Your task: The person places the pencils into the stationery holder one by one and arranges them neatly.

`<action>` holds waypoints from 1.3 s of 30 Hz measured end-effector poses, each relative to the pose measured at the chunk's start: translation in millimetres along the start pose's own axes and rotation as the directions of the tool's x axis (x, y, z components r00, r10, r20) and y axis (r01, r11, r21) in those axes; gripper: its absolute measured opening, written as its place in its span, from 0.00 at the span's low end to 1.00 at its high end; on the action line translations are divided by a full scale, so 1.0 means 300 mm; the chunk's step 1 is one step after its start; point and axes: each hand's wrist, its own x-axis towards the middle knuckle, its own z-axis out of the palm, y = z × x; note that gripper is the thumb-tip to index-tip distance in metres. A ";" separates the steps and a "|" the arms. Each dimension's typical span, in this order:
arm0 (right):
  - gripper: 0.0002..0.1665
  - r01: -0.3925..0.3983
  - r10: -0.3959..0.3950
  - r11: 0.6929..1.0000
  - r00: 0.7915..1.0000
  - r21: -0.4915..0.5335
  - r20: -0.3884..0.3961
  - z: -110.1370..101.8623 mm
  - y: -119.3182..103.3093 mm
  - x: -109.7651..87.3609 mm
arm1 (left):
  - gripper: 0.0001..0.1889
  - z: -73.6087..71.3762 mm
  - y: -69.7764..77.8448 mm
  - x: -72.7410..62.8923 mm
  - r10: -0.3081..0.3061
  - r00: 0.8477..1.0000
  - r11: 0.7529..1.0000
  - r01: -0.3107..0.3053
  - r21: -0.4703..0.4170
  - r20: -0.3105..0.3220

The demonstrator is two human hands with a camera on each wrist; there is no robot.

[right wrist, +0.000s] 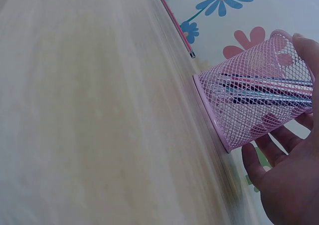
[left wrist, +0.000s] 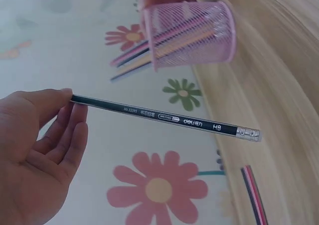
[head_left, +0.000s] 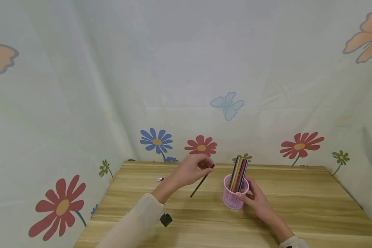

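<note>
Between thumb and fingertips, my left hand (head_left: 192, 170) pinches one end of a dark pencil (left wrist: 164, 116) above the table. Its silver ferrule end points away from the hand, and the left wrist view shows "HB" printed on it. On the right, a pink mesh pencil cup (head_left: 231, 202) stands upright on the table. My right hand (head_left: 259, 201) grips its side, thumb near the rim and fingers around the wall. Several pencils (head_left: 239, 174) of different colours lean inside the cup. The held pencil is apart from the cup, to its left.
Red-and-black striped pencils (left wrist: 255, 195) lie on the wooden table (head_left: 297, 206) behind my left forearm; their number is unclear. A small black object (head_left: 165, 219) shows by the left sleeve. Cloth walls (head_left: 186, 69) with printed flowers and butterflies border the table.
</note>
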 end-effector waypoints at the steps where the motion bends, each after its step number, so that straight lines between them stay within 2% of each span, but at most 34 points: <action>1: 0.39 -0.001 0.001 1.000 1.000 -0.002 0.002 0.000 -0.002 0.000 | 0.08 -0.002 0.014 0.003 0.013 1.000 1.000 -0.013 -0.011 -0.009; 8: 0.39 -0.007 0.007 1.000 1.000 -0.007 0.002 -0.001 -0.014 -0.003 | 0.08 -0.002 0.108 0.024 0.051 0.998 0.992 -0.055 -0.113 -0.039; 11: 0.39 -0.007 0.007 1.000 1.000 -0.004 0.006 -0.002 -0.014 -0.002 | 0.08 0.002 0.140 0.036 0.082 0.994 0.985 -0.091 -0.150 -0.066; 15: 0.38 -0.003 0.003 1.000 1.000 -0.001 0.015 -0.004 -0.015 -0.001 | 0.09 0.020 0.166 0.063 0.135 0.984 0.965 -0.157 -0.208 -0.118; 19: 0.38 0.002 -0.002 1.000 1.000 0.001 0.022 -0.004 -0.019 -0.003 | 0.09 0.047 0.178 0.094 0.157 0.975 0.945 -0.195 -0.261 -0.159; 23: 0.38 0.002 -0.002 1.000 1.000 -0.010 0.024 -0.002 -0.020 -0.005 | 0.09 0.074 0.186 0.127 0.143 0.963 0.935 -0.207 -0.288 -0.227; 27: 0.38 -0.001 0.002 1.000 1.000 -0.026 0.017 0.000 -0.016 -0.006 | 0.09 0.099 0.192 0.163 0.123 0.943 0.915 -0.228 -0.333 -0.308; 31: 0.38 0.002 -0.001 1.000 1.000 -0.027 0.016 0.001 -0.015 -0.008 | 0.09 0.125 0.190 0.193 0.103 0.931 0.893 -0.241 -0.380 -0.349; 35: 0.38 0.006 -0.005 1.000 1.000 -0.022 0.021 0.000 -0.015 -0.008 | 0.09 0.148 0.174 0.207 0.074 0.925 0.893 -0.228 -0.387 -0.374; 39: 0.38 0.007 -0.007 1.000 1.000 -0.021 0.019 -0.002 -0.010 -0.005 | 0.09 0.171 0.145 0.208 0.023 0.920 0.904 -0.186 -0.385 -0.390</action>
